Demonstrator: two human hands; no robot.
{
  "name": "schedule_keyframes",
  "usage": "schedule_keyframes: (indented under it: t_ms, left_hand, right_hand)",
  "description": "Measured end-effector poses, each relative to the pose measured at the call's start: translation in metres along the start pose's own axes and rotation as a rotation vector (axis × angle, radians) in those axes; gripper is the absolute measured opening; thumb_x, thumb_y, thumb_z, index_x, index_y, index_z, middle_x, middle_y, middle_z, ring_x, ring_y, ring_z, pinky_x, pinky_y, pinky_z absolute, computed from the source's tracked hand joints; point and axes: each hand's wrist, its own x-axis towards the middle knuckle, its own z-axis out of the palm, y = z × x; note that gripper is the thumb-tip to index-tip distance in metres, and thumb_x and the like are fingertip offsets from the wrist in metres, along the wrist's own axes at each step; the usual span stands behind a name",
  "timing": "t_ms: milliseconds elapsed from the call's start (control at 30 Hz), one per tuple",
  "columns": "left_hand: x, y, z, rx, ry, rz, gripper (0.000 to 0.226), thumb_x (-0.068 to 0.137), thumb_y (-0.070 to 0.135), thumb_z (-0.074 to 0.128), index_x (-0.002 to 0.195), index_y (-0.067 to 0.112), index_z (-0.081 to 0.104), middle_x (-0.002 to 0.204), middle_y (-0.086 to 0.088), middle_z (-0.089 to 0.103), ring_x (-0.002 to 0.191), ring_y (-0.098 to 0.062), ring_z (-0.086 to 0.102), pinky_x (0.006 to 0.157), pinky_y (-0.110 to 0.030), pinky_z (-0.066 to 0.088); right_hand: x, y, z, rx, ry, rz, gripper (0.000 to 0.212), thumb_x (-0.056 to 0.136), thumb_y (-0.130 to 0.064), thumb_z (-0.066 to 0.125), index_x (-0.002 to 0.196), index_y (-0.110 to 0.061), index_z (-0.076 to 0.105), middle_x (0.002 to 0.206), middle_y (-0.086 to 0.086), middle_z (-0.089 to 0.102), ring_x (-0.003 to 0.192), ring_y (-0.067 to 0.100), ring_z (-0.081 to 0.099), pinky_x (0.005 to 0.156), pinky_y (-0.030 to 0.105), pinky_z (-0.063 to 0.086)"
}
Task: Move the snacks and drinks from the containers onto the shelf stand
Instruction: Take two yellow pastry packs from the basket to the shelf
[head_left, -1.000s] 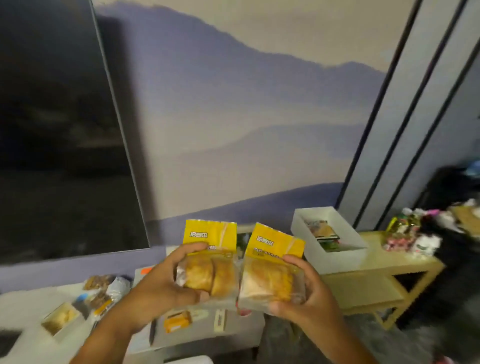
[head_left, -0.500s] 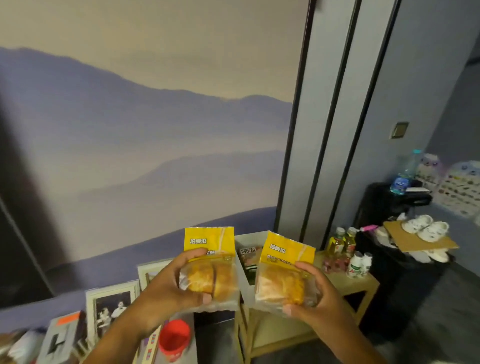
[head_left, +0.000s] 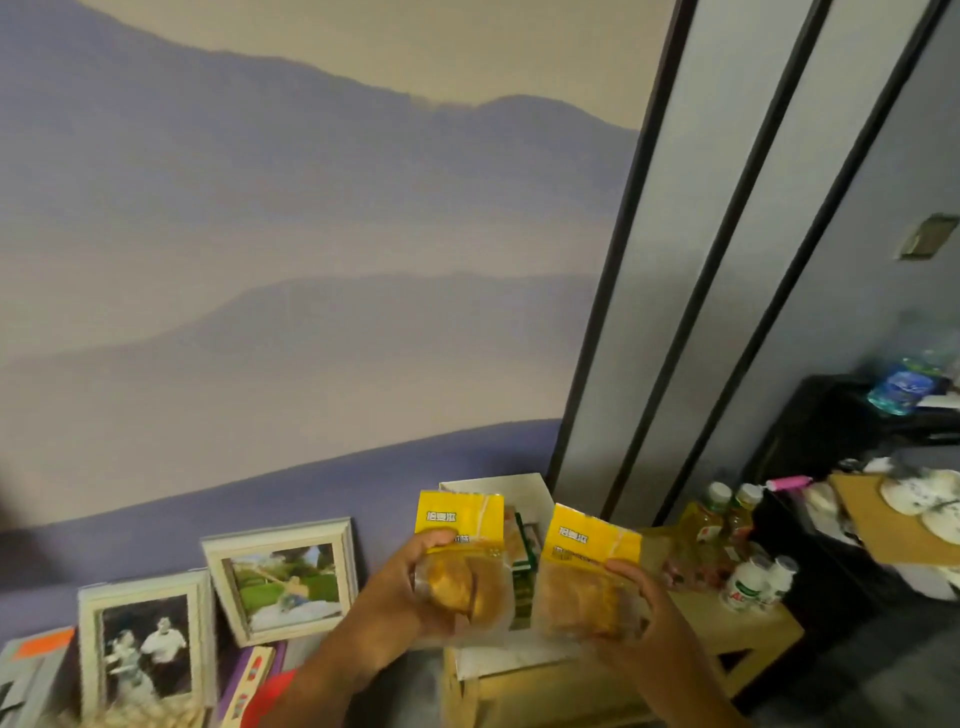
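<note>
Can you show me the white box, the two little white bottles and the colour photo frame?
White box (head_left: 530, 486), head view, back wall.
White bottles (head_left: 748, 584), head view, left bottle's body.
Colour photo frame (head_left: 283, 532), head view, top edge.

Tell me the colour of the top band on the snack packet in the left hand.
Yellow, with white lettering, on the left packet; seen in the head view.

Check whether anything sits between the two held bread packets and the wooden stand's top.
Yes. The open white box fills the near part of the light wooden shelf stand, directly behind both yellow-topped bread packets. Bottles crowd its far end, leaving bare wood between.
</note>
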Motion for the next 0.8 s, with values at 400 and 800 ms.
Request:
schedule_keyframes:
  t_ms: [400, 800]
  left_hand:
    - [0.101, -0.064, 0.034, 0.312, 0.156, -0.14, 0.077, 0.055, 0.028, 0.092, 0.124, 0.032, 0.059, 0.124, 0.001, 0.059, 0.108, -0.023, 0.064, 0.079, -0.034, 0.06]
    - [0.147, -0.137, 0.082, 0.982, 0.157, -0.161, 0.093, 0.053, 0.051, 0.081, 0.135, 0.039, 0.038, 0.118, 0.012, 0.063, 0.114, -0.014, 0.06, 0.114, -0.054, 0.022]
  right_hand:
    - [0.146, 0.057, 0.032, -0.281, -0.262, -0.076, 0.075, 0.053, -0.03, 0.086, 0.114, -0.049, 0.047, 0.119, -0.022, 0.044, 0.103, -0.001, 0.053, 0.079, 0.001, 0.04]
    - [0.2, 0.088, 0.053, -0.599, -0.526, -0.226, 0.065, 0.066, -0.028, 0.088, 0.118, -0.031, 0.049, 0.13, 0.003, 0.054, 0.083, 0.008, 0.067, 0.06, 0.0, 0.038]
